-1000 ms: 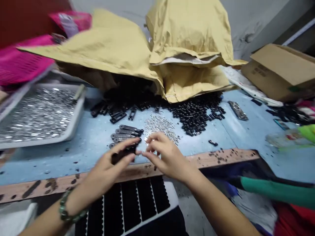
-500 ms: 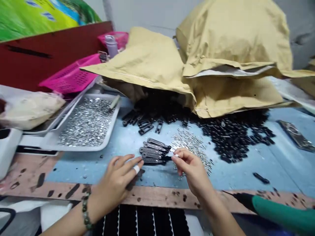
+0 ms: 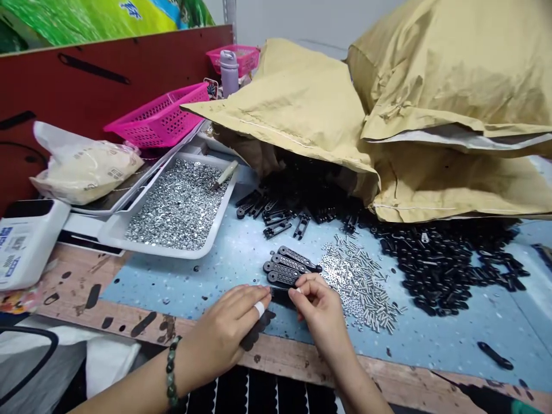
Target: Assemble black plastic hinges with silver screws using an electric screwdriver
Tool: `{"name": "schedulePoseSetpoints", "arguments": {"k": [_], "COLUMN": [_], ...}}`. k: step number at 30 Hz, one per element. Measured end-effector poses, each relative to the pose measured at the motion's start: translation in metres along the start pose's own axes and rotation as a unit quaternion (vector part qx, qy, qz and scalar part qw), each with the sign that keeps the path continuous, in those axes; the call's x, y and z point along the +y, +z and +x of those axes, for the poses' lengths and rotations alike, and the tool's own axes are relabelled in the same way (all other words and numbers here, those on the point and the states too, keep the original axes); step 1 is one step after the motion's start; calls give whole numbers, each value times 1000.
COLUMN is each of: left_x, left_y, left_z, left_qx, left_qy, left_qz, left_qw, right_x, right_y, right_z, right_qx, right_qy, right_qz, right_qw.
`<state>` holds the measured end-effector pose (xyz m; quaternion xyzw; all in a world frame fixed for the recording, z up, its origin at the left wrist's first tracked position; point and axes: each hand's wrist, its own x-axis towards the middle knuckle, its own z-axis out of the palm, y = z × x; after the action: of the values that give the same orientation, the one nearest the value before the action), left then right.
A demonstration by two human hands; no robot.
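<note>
Several flat black perforated plastic parts (image 3: 290, 265) lie fanned side by side on the blue work surface. Nearest me, another black part (image 3: 282, 296) stretches between my hands. My left hand (image 3: 235, 322), with a white band on one finger, has its fingers pressed together at that part's left end; its thumb is hidden. My right hand (image 3: 321, 313) is closed in a pinch at the right end, and whatever small thing is between thumb and forefinger is hidden. Just right of it spreads a heap of small silver pins (image 3: 366, 282).
A white tray (image 3: 211, 244) of small metal pieces stands left, near a pink basket (image 3: 168, 118). Large paper sacks (image 3: 302, 109) spill black parts at the back. Small black pieces (image 3: 431, 270) are heaped right. A green-handled tool (image 3: 524, 407) lies at the lower right.
The view has swung, so the table appears shifted. My left hand's fingers have drawn together at the nearest black part. My right hand stays pinched at its other end.
</note>
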<state>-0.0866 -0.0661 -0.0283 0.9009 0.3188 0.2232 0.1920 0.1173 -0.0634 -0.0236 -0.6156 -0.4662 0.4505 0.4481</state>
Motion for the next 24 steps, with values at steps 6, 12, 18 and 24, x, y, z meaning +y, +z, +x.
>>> {"name": "schedulePoseSetpoints", "arguments": {"k": [6, 12, 18, 24], "left_x": [0, 2, 4, 6], "left_y": [1, -1, 1, -1], "left_z": [-2, 1, 8, 12], "left_qx": [-2, 9, 5, 12], "left_qy": [8, 13, -1, 17], "left_qz": [9, 4, 24, 59], "left_qw": [1000, 1000, 1000, 998], "right_x": [-2, -6, -5, -14], "right_y": [2, 2, -2, -5], "right_z": [-1, 0, 4, 6], "right_qx": [1, -11, -43, -56], "right_qy": [-1, -2, 11, -75], "right_qz": [-46, -81, -97, -310], "right_qw": [999, 997, 994, 946]}}
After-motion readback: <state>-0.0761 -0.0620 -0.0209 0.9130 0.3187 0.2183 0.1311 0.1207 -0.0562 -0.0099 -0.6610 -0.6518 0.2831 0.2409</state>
